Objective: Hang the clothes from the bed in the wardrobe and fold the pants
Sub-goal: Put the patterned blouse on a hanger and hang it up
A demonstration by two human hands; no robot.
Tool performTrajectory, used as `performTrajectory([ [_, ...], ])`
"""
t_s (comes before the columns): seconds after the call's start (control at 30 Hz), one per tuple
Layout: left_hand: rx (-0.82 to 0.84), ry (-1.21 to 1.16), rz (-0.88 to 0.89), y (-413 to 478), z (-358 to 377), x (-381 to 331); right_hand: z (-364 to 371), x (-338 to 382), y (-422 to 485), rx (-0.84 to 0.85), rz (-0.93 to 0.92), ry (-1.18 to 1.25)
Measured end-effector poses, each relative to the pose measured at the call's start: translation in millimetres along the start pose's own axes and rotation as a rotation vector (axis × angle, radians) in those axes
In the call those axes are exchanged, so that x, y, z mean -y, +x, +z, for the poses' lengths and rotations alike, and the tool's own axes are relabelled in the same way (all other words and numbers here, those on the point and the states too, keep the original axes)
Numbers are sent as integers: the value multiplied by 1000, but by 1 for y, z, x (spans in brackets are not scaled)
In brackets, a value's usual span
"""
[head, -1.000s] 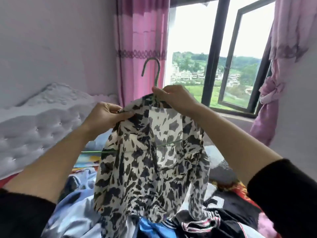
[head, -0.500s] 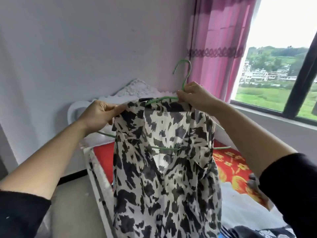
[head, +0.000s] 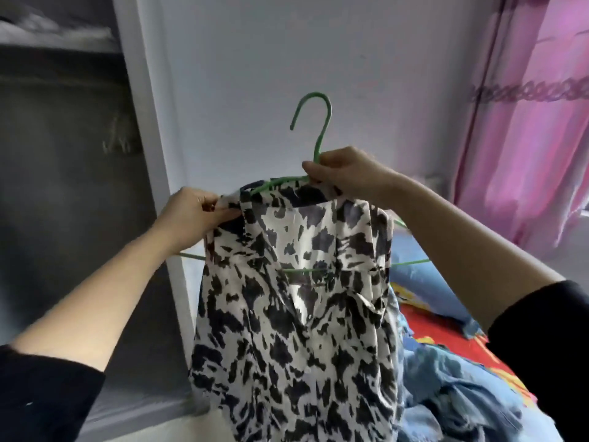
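Head view: in the middle of the frame the black-and-white patterned shirt (head: 296, 314) hangs on a green hanger (head: 320, 132). It is held in the air between the open wardrobe (head: 63, 202) at the left and the bed (head: 452, 333) at the lower right. The right hand (head: 347, 173) has its fingers curled tight round the hanger's neck, just under the hook. The left hand (head: 194, 215) pinches the shirt's shoulder edge between thumb and fingers. A pink curtain (head: 535, 138) fills the upper right.

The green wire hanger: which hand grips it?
The right hand grips the green wire hanger below its hook; the left hand only pinches the black-and-white patterned shirt.
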State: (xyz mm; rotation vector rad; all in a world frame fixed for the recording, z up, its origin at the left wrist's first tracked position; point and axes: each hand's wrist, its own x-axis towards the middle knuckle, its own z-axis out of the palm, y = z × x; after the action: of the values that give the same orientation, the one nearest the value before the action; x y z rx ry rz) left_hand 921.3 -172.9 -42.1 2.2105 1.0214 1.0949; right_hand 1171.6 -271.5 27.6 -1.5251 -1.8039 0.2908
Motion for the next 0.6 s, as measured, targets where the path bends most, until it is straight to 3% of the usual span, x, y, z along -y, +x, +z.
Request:
performTrajectory([
  [0.13,-98,86,-89,3,-60,66,60,24,58,135,-17,-47],
  [0.4,-281,215,-192,30,-155,183,195,78,186,41,-109,57],
  [0.6,-402,365,-266,74,-214,266,298,106,288,69,-176,115],
])
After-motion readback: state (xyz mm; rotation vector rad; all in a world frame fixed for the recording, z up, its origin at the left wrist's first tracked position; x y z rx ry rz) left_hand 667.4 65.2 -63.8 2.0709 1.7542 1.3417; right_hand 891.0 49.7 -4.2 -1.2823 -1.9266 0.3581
